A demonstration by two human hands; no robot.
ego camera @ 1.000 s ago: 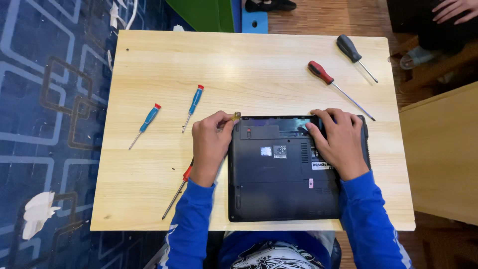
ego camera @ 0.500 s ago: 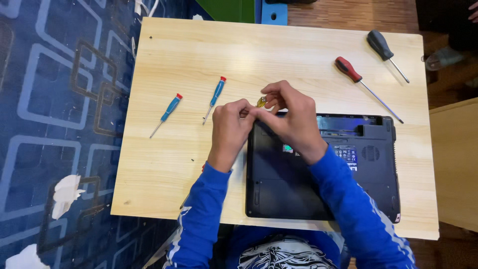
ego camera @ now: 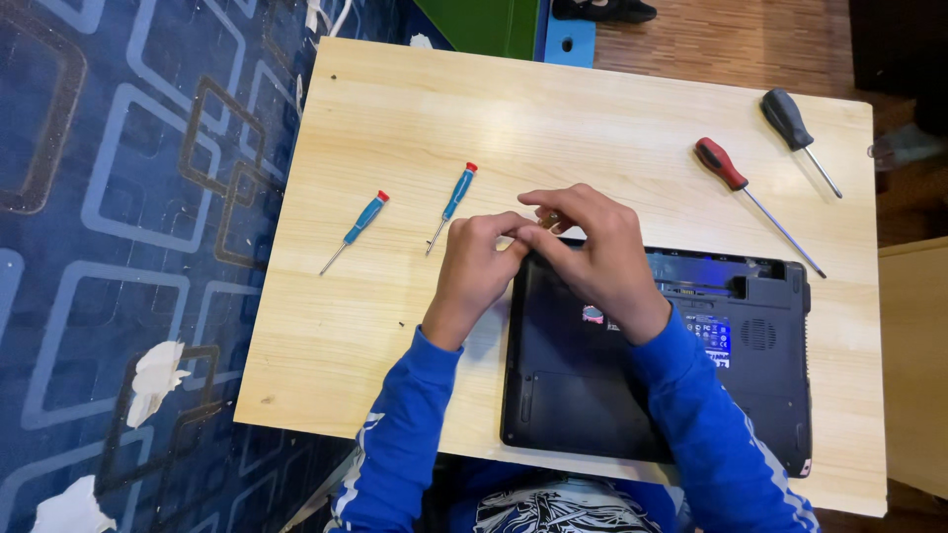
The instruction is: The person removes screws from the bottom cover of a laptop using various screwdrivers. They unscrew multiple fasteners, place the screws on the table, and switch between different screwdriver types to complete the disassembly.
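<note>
A black laptop (ego camera: 731, 385) lies bottom side up on the light wooden table (ego camera: 592, 118), near its front edge. My left hand (ego camera: 474, 271) and my right hand (ego camera: 597, 257) meet just above the laptop's far left corner. Their fingertips pinch a small yellowish part (ego camera: 549, 219) between them; it is too small to identify. Both blue sleeves reach in from the bottom edge. My right forearm crosses over the laptop's base.
Two small blue screwdrivers with red caps (ego camera: 357, 229) (ego camera: 449, 205) lie left of my hands. A red-handled screwdriver (ego camera: 750, 197) and a black-handled one (ego camera: 796, 126) lie at the far right. Blue patterned carpet (ego camera: 118, 247) with white paper scraps (ego camera: 156, 380) is on the left.
My right hand left the laptop's right side and moved left to join my left hand at the far left corner. Both now pinch the small part. The camera view shifted.
</note>
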